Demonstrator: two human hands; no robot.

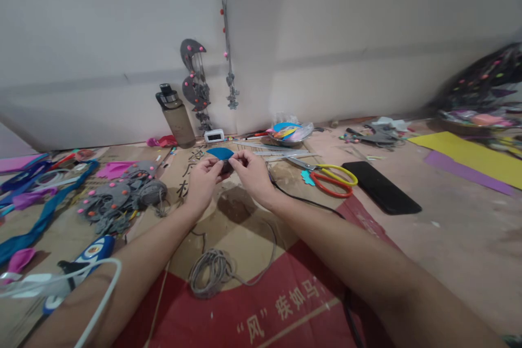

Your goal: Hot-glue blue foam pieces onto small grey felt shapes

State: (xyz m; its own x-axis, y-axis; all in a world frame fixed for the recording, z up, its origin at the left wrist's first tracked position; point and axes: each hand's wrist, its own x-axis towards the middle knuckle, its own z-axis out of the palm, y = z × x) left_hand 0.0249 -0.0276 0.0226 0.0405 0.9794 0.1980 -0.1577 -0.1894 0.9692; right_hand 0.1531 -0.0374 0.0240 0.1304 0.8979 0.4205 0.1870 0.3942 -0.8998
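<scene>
My left hand (204,178) and my right hand (253,173) meet above the cardboard sheet (244,228). Both pinch a small blue fan-shaped felt piece (220,153) from either side, fingers pressed together at its lower edge. A darker bit shows under the blue piece between my thumbs; I cannot make out what it is. A coil of grey cord (212,272) lies on the cardboard below my hands. Scissors with red and yellow handles (330,178) lie to the right of my right hand.
A pile of grey felt shapes with pink dots (118,198) and blue ribbons (36,217) sits left. A glue gun (77,272) lies near my left forearm. A bottle (176,117), a black phone (381,187), a bowl of coloured pieces (289,131) and yellow and purple sheets (468,160) lie around.
</scene>
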